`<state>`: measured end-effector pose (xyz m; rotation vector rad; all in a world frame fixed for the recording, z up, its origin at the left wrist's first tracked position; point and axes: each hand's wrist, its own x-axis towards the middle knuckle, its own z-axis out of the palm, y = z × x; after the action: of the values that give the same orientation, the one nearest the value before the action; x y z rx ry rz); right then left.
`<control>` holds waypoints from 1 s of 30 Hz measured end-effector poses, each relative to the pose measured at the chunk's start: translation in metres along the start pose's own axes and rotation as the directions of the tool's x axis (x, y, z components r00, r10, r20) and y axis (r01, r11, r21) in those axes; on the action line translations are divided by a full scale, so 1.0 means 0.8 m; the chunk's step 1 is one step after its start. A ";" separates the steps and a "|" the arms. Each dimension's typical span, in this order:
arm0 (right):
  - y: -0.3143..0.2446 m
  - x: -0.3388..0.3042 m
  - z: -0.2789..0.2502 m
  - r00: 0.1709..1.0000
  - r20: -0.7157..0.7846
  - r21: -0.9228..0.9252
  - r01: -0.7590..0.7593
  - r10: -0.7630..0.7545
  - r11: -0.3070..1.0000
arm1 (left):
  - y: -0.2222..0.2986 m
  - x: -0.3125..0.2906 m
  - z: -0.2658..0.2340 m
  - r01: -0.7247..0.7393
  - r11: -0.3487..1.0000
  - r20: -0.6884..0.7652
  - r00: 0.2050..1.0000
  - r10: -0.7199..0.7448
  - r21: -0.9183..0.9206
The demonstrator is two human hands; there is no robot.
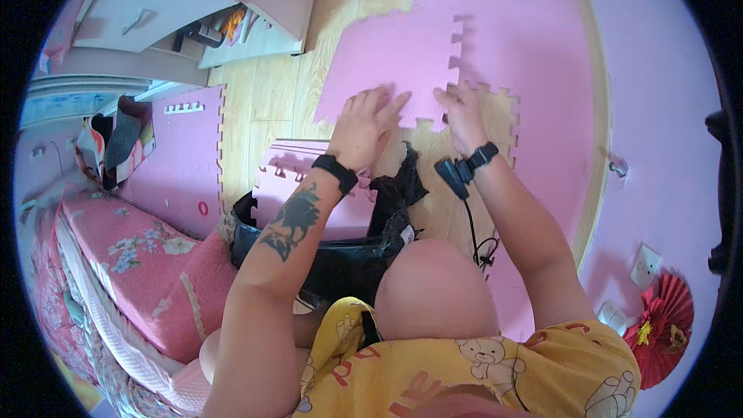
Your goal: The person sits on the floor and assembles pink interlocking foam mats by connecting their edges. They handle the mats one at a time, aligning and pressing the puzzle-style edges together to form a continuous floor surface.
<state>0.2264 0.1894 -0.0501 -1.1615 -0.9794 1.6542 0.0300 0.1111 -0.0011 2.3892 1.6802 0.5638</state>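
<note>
A pink foam mat tile [395, 50] with toothed edges lies at a slant over the wood floor, its right teeth beside the laid pink mat [511, 31]. My left hand [364, 122] rests on the tile's near left part, fingers stretched and thumb apart. At the near right corner, my right hand [462, 112] closes thumb and fingers on the tile's edge. Below my left wrist stands a torn black plastic bag [398, 236], holding a stack of pink foam tiles [352, 217]. Both wrists wear black bands; a small black device with a cable hangs at the right one.
Bare wood flooring [271, 97] shows left of the tile. A white cabinet [275, 0] with an open compartment stands far left. A bed with a pink floral cover [147, 255] is at the left. A wall socket [645, 266] and a red paper fan flower [662, 329] are at the right.
</note>
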 end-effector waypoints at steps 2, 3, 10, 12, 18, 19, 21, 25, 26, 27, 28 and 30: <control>0.020 0.042 -0.009 0.999 0.035 -0.014 -0.013 0.014 1.000 | -0.031 -0.009 0.015 0.107 0.994 0.102 0.989 -0.109 0.021; 0.031 0.060 -0.012 1.000 0.015 -0.008 0.009 -0.009 1.000 | -0.046 -0.016 0.023 0.140 0.989 0.087 0.986 -0.145 0.054; 0.088 0.171 -0.001 1.000 0.004 -0.003 -0.005 0.005 1.000 | -0.115 -0.073 0.095 0.764 0.608 0.126 0.639 -0.759 -0.215; 0.099 0.185 0.003 0.998 0.045 0.055 -0.049 0.046 0.997 | -0.126 -0.077 0.109 0.787 0.536 0.151 0.596 -0.789 -0.305; 0.121 0.195 0.008 0.985 0.116 0.120 -0.145 0.131 0.982 | -0.142 -0.042 0.136 0.693 0.098 0.340 0.466 -0.817 -0.714; 0.125 0.195 0.010 0.985 0.117 0.115 -0.140 0.127 0.983 | -0.143 -0.034 0.139 0.647 -0.049 0.417 0.430 -0.801 -0.761; 0.129 0.197 0.016 0.990 0.089 0.106 -0.115 0.106 0.988 | -0.147 -0.019 0.144 0.657 -0.048 0.436 0.442 -0.784 -0.752; 0.133 0.201 0.025 0.984 0.143 0.134 -0.127 0.108 0.983 | -0.157 0.008 0.152 0.487 -0.272 0.507 0.454 -0.733 -0.830; 0.133 0.201 0.026 0.985 0.130 0.081 -0.128 0.117 0.988 | -0.160 0.014 0.155 0.411 -0.375 0.546 0.473 -0.692 -0.831; 0.132 0.201 0.024 0.983 0.146 0.045 -0.115 0.107 0.992 | -0.161 0.018 0.159 0.336 -0.436 0.550 0.477 -0.685 -0.835; 0.130 0.199 0.022 0.982 0.133 -0.006 -0.131 0.131 0.991 | -0.162 0.022 0.164 0.256 -0.483 0.544 0.463 -0.699 -0.838; 0.125 0.195 0.013 0.981 0.189 -0.241 0.000 0.047 0.971 | -0.165 0.027 0.175 0.204 -0.507 0.542 0.420 -0.728 -0.838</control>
<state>0.1661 0.3032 -0.1834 -1.1878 -1.3234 1.7269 -0.0231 0.1890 -0.1701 -0.0222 1.2687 1.3725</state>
